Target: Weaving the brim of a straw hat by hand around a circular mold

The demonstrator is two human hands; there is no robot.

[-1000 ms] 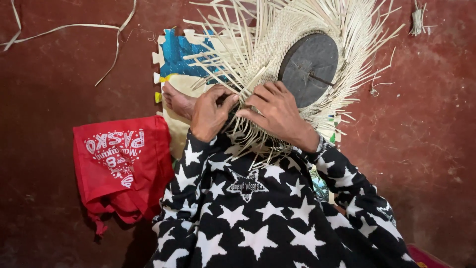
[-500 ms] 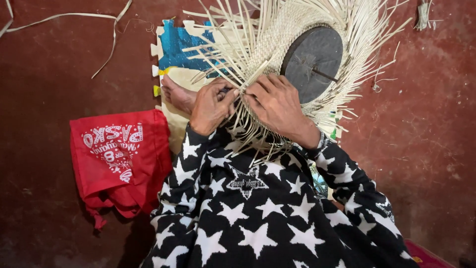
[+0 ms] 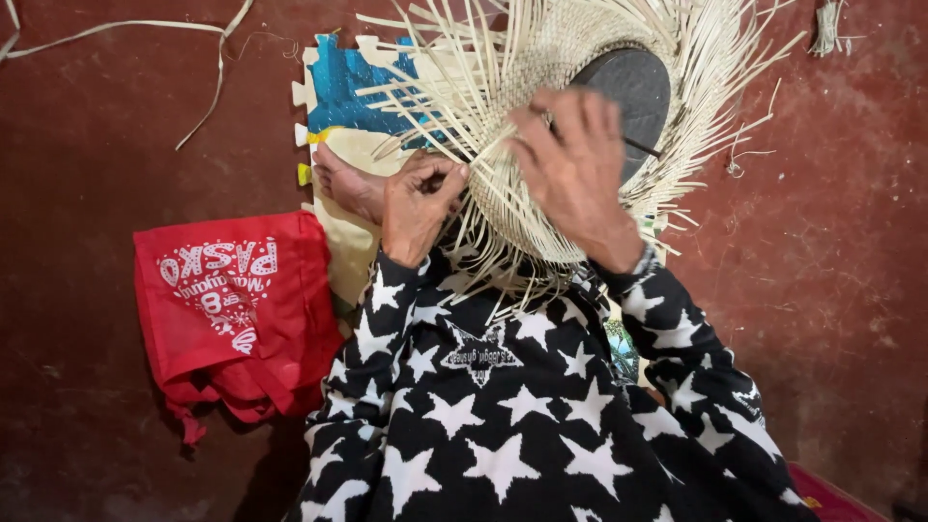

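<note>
A half-woven pale straw hat (image 3: pixel 527 208) sits over a dark round form (image 3: pixel 633 92), with loose strands fanning out all around its edge. My left hand (image 3: pixel 418 198) is at the hat's left edge, fingers pinched on straw strands. My right hand (image 3: pixel 575 164) is lifted over the woven part and is blurred. A single strand (image 3: pixel 493 147) runs from my left fingers up to my right fingertips, which seem to pinch it. Both arms wear black sleeves with white stars.
A red cloth bag (image 3: pixel 232 309) lies on the dark red floor to the left. A blue and cream foam puzzle mat (image 3: pixel 348 92) lies under the hat, with a bare foot (image 3: pixel 348 184) on it. Straw scraps (image 3: pixel 198 116) lie at upper left and upper right (image 3: pixel 826 24).
My right hand has lifted off the weave and moved up and right over the hat, drawing a strand. My left hand stays at the hat's left edge.
</note>
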